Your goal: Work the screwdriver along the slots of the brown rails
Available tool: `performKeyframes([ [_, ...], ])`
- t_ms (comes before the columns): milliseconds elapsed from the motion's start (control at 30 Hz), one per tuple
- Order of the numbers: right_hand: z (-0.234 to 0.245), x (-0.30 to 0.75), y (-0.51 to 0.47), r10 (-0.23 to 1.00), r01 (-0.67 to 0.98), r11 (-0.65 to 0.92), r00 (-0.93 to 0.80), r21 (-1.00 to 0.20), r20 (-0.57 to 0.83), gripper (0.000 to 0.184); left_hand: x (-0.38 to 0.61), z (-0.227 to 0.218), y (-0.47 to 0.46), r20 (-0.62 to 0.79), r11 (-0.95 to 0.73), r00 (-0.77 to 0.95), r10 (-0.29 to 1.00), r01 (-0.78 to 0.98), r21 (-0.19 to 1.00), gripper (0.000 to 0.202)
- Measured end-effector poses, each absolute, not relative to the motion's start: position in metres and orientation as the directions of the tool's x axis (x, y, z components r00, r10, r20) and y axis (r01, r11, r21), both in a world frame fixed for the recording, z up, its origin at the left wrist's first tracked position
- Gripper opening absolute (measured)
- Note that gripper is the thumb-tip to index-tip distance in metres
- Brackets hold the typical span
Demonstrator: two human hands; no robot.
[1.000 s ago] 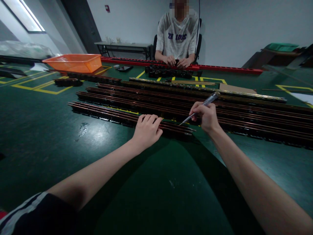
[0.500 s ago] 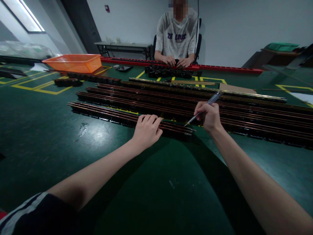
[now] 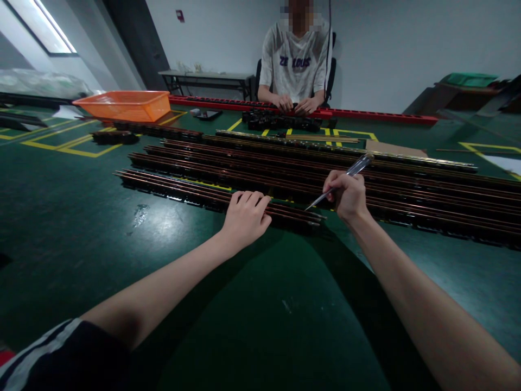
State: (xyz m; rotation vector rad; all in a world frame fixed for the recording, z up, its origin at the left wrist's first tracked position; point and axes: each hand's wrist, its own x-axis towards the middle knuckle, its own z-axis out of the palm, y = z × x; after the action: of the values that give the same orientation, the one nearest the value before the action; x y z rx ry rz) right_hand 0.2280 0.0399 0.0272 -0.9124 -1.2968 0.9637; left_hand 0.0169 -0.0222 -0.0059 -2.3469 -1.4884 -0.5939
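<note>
My left hand [image 3: 246, 221] lies over the nearest black strip [image 3: 175, 188], which carries long copper-coloured rods. Its fingers curl across the strip's far side, with the thumb at the near side. In my right hand [image 3: 350, 196] is a screwdriver [image 3: 360, 164] with a clear handle, gripped like a pen. The thin shaft slants down to the left, and its tip is at the rods close to the strip's right end. Whether the tip touches them I cannot tell. Behind lie several similar long strips [image 3: 427, 206], side by side, running off to the right.
Across the green table [image 3: 260, 326], a co-worker's hands [image 3: 296, 104] work at black parts [image 3: 280, 120] beside a long red rail [image 3: 391, 116]. An orange basket [image 3: 157, 108] stands at the far left. Brown cardboard [image 3: 395, 147] lies behind the strips.
The screwdriver's tip has shifted very slightly left along the rods, and its handle has tilted a little. My left hand stays in place on the strip.
</note>
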Motion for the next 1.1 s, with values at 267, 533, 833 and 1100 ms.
performKeyframes([
  [267,0.027,0.231,0.041,0.935,-0.006,0.349,0.061,-0.937,0.348,0.026,0.017,-0.007,-0.023,0.507,-0.417,0.375,0.776,0.908,-0.032,0.029],
  [533,0.031,0.229,0.04,0.932,-0.052,0.363,0.019,-0.93,0.363,0.019,0.017,-0.008,-0.022,0.513,-0.419,0.376,0.771,0.907,-0.035,0.03],
  [833,0.036,0.23,0.036,0.94,-0.025,0.339,-0.04,-0.94,0.34,0.015,0.016,-0.009,-0.022,0.507,-0.42,0.379,0.774,0.907,-0.037,0.029],
  [1100,0.062,0.235,0.026,0.939,0.161,0.335,-0.134,-0.928,0.316,0.012,0.016,-0.008,-0.019,0.46,-0.417,0.409,0.788,0.905,-0.091,0.031],
])
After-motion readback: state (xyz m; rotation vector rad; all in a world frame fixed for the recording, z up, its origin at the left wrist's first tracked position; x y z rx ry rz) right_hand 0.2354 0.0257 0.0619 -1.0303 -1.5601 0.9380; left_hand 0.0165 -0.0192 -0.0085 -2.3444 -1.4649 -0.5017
